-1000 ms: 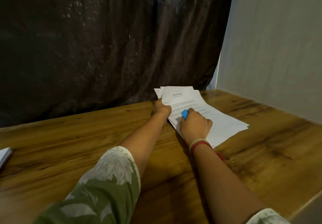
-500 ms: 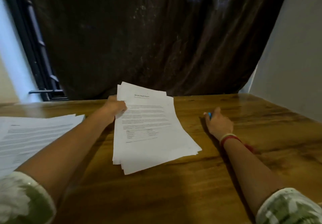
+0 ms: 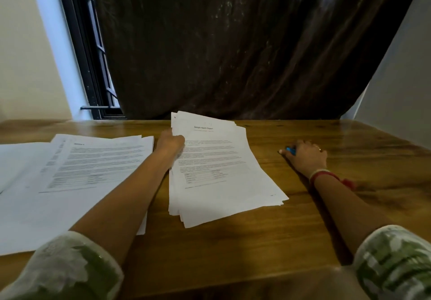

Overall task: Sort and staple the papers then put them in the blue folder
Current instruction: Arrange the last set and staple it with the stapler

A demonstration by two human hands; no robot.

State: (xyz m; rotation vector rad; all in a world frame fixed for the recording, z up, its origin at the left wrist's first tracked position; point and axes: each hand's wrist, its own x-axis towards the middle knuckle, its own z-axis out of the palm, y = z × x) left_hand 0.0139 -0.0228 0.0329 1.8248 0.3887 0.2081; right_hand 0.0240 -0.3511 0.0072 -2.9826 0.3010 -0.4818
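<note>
Left hand (image 3: 169, 143) pinches the centre stack (image 3: 217, 166) by its upper-left edge — right hand (image 3: 305, 157) at mid-right grips a blue stapler (image 3: 291, 150).

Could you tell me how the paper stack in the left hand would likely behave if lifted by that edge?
The paper stack would likely droop, being thin sheets held at one edge by the left hand. Its lower edges are fanned, so sheets may slide apart. It probably glides on the glossy table.

One head-worn wide-angle view looks forward and down, close over the table (image 3: 233, 253), facing a curtain (image 3: 233, 43).
</note>
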